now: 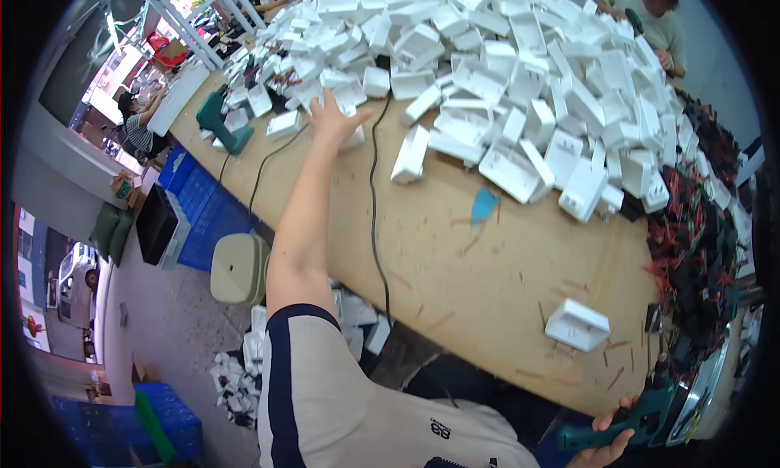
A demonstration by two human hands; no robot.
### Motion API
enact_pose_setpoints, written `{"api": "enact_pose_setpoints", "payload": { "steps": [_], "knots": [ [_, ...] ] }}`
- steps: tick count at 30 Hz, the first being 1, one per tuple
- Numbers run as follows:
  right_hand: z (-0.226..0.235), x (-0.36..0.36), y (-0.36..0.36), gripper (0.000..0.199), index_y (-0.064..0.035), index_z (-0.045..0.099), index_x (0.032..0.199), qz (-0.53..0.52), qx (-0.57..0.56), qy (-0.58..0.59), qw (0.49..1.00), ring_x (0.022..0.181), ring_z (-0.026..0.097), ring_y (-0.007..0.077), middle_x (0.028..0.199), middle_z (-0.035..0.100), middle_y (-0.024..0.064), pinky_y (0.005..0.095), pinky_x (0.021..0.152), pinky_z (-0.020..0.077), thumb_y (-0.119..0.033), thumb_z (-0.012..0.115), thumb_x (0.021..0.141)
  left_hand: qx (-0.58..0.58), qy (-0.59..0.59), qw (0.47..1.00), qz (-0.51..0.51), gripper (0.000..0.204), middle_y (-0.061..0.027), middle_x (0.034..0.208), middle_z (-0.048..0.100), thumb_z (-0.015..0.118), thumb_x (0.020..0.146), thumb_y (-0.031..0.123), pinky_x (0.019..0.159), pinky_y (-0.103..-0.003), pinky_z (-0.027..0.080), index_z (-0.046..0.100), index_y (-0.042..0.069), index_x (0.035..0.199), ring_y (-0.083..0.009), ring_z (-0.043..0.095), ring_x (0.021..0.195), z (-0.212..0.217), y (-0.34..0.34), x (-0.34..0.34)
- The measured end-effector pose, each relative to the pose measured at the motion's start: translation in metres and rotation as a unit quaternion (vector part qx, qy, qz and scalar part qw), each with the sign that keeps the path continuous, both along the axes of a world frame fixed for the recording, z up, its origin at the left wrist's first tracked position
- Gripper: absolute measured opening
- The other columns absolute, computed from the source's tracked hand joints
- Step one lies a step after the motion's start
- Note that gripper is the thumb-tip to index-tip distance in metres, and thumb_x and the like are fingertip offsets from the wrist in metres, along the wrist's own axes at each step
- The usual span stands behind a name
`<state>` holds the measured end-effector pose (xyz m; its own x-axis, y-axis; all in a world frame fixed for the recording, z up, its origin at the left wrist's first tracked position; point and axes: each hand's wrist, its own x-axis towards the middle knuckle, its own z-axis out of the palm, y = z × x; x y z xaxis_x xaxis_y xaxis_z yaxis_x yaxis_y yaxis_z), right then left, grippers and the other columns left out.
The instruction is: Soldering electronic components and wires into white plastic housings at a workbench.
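Note:
My left arm stretches out across the table. Its hand (331, 125) has spread fingers at the near edge of the pile of white plastic housings (455, 74). One white housing (354, 136) lies partly hidden under or beside that hand; I cannot tell whether they touch. At the lower right my right hand (605, 445) is wrapped round a green power drill (652, 409), whose bit points away from me. Close to the bit's end is a small black piece (652, 318). A single open white housing (578, 326) rests on the table in front of the drill.
A second green drill (219, 125) stands at the table's far left. Black cords (374, 192) cross the brown tabletop (455, 265). Black parts with red wires (691, 249) heap along the right edge. Left of the table are a beige stool (237, 266) and blue crates (207, 228). Other people work beyond.

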<state>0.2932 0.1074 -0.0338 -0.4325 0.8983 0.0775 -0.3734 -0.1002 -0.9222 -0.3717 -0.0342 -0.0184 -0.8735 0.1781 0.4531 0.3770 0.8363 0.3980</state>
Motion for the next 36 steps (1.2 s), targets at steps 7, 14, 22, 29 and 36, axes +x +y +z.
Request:
{"api": "enact_pose_setpoints", "payload": {
  "steps": [7,14,22,29,36],
  "knots": [
    [0.025,-0.038,-0.007,0.041,0.0105,0.050,0.098,-0.174,-0.041,-0.095,0.979,0.077,0.054,0.0242,0.093,0.056,0.0155,0.0328,0.072,0.0459,-0.027,0.036,0.090,-0.045,-0.030,0.998,-0.046,0.082,-0.0287,0.124,0.026,0.071,0.057,0.031,0.092,-0.042,0.034,0.034,0.007,0.126,-0.0396,0.035,0.113,-0.020,0.012,-0.040],
    [0.031,-0.050,0.000,0.039,0.0087,0.051,0.099,-0.036,-0.031,-0.077,0.996,0.083,0.053,0.0235,0.095,0.055,0.0141,0.0319,0.073,0.0448,-0.027,0.037,0.090,-0.022,-0.051,0.998,0.011,0.042,-0.0273,0.105,0.046,0.055,0.070,0.016,0.082,-0.043,0.040,0.043,-0.002,0.107,-0.0393,0.049,0.095,-0.007,0.018,-0.038],
    [0.016,-0.033,0.009,0.061,0.0009,0.022,0.127,0.005,-0.078,0.027,0.997,0.064,0.051,0.0143,0.113,0.046,0.0145,0.0234,0.053,0.0453,-0.027,0.054,0.084,0.024,-0.074,0.996,0.035,0.026,-0.0268,0.093,0.055,0.039,0.080,0.016,0.077,-0.048,0.041,0.045,-0.003,0.096,-0.0422,0.052,0.090,-0.012,0.013,-0.017],
    [0.017,-0.032,0.021,0.058,0.0024,0.023,0.125,0.081,-0.071,0.121,0.987,0.066,0.052,0.0159,0.115,0.045,0.0178,0.0257,0.055,0.0468,-0.024,0.054,0.084,0.241,-0.076,0.965,0.063,0.032,-0.0259,0.085,0.058,0.043,0.072,0.015,0.069,-0.042,0.044,0.055,-0.007,0.093,-0.0380,0.057,0.078,-0.017,-0.042,-0.059],
    [0.015,-0.026,0.023,0.060,0.0018,0.022,0.126,0.084,-0.063,0.109,0.988,0.067,0.052,0.0148,0.114,0.045,0.0158,0.0248,0.055,0.0465,-0.026,0.054,0.084,0.236,0.082,0.922,-0.295,0.017,-0.0180,0.080,0.049,0.040,0.080,0.013,0.067,-0.040,0.036,0.048,-0.002,0.085,-0.0317,0.047,0.075,0.057,0.104,0.110]
  ]
}}
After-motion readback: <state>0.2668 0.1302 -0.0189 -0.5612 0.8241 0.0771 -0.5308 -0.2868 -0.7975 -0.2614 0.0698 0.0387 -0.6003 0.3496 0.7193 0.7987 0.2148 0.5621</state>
